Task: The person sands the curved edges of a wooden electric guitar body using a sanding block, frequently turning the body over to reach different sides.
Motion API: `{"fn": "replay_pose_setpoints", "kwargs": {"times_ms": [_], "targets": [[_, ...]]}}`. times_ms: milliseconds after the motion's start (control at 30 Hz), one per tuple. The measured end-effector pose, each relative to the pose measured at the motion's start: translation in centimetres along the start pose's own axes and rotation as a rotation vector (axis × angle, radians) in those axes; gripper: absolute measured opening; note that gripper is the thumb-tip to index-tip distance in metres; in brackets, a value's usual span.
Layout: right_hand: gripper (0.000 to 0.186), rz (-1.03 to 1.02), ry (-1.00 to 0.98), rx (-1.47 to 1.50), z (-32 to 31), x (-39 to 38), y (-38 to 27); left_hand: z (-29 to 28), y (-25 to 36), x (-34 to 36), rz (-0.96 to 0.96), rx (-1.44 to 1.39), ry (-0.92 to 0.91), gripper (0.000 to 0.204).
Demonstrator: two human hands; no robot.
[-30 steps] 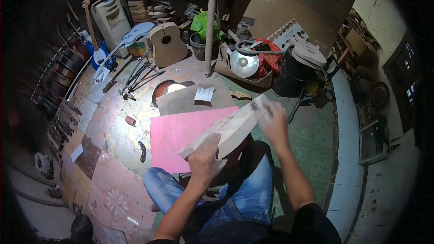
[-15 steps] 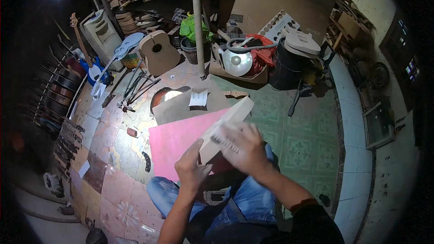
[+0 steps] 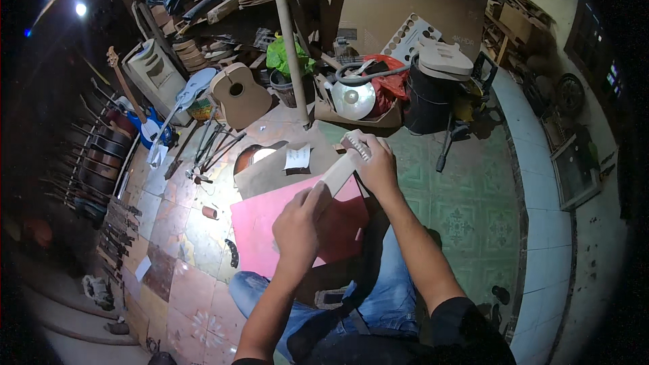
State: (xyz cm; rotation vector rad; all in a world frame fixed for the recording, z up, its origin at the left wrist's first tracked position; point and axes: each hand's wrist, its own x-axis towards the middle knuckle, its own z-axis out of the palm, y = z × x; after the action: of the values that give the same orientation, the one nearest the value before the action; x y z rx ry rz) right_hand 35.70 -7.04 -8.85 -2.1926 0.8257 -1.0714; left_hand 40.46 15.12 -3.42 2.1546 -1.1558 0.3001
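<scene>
Now, closest in, the person's jeans [image 3: 389, 277] are folded on the floor, and above them the left hand [image 3: 295, 233] is curled firmly round the near end of a pale wooden piece [image 3: 338, 174]. That piece slants up and away to the right, held over a pink sheet [image 3: 260, 230]. At its far end the right hand [image 3: 378, 165] is closed round a small ridged block [image 3: 354, 143], fingers bent over it; whether the block presses on the wood or just clears it, I cannot tell.

Half a second ago the right hand was a blur beside the left, partway along the wood; it has since gone out to the far tip. The wood has turned too, showing mostly a narrow edge where a broader side showed before. For the work in hand, this looks like the outer end of a rubbing stroke, with the left hand steadying.

Just past the pink sheet lies a grey-brown sheet [image 3: 260, 181] bearing a white paper slip [image 3: 297, 157]. Farther off stand a brown guitar body [image 3: 247, 103] with a round hole, an open carton holding a silvery disc [image 3: 355, 99], and a black bucket [image 3: 427, 105] topped by a pale guitar body [image 3: 443, 61].
</scene>
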Motion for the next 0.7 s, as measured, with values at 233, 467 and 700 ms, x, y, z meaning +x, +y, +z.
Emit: {"fn": "replay_pose_setpoints", "kwargs": {"times_ms": [233, 467, 700], "targets": [[0.043, 0.051, -0.002, 0.047, 0.0, -0.3, 0.1, 1.7, 2.1, 3.9, -0.026, 0.218, -0.288, 0.052], [0.043, 0.101, 0.112, 0.446, 1.3, -0.5, 1.6, 2.0, 0.8, 4.3, 0.034, 0.251, -0.284, 0.026], [0.042, 0.281, 0.066, 0.83, 0.0, -0.7, 1.5, -5.9, -1.0, 4.7, -0.03, -0.03, -0.146, 0.042]]}}
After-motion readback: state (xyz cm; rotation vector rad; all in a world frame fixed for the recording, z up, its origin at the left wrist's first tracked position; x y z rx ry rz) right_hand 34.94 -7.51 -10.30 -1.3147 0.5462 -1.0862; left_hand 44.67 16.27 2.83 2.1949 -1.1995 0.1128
